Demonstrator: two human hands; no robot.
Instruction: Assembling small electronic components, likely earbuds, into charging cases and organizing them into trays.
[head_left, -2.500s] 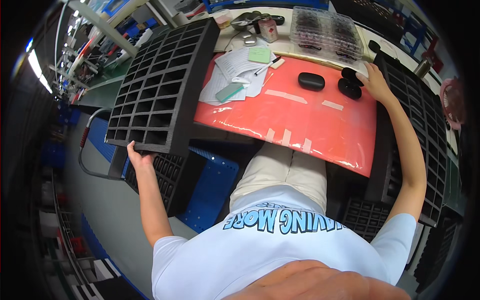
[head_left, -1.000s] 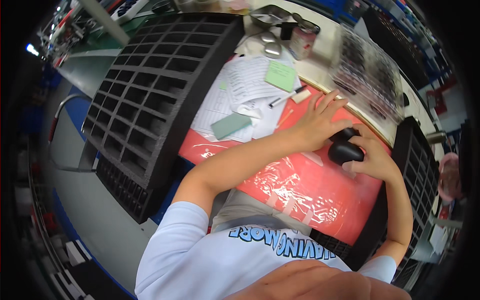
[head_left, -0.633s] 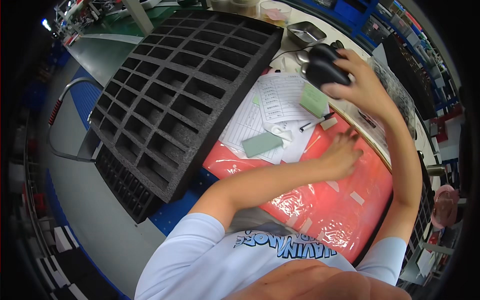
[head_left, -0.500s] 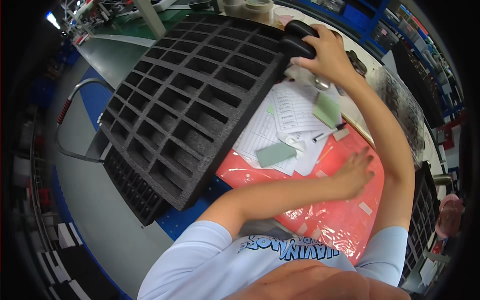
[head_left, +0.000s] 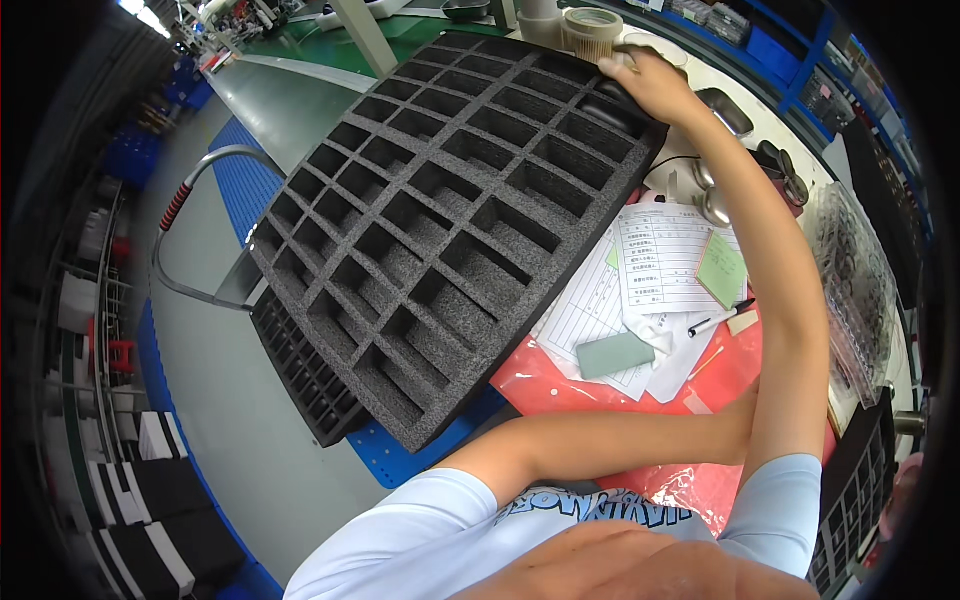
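A big black foam tray (head_left: 455, 235) with rows of rectangular compartments stands tilted on my left. At its far right corner is my right hand (head_left: 655, 85), closed around a smooth black rounded case (head_left: 612, 88) at the corner compartment; its fingers are partly hidden. Another dark rounded piece (head_left: 612, 117) shows in a compartment just below. My left forearm crosses low over a red plastic-covered surface (head_left: 545, 380). Behind my right forearm, my left hand (head_left: 742, 408) is mostly hidden, its fingers out of sight. Most of the tray's compartments hold nothing.
Printed sheets (head_left: 660, 265), a grey-green pad (head_left: 615, 355), green notes (head_left: 722, 270) and a pen (head_left: 720, 318) lie on the bench. Tape rolls (head_left: 590, 32) stand beyond the tray. Stacked clear plastic trays (head_left: 850, 290) are at the right. A curved metal handle (head_left: 170, 215) rises at the left.
The view has shifted, so the tray sits further right. My right hand has lowered the black rounded cases to the tray's corner. My left hand has slipped behind my right forearm.
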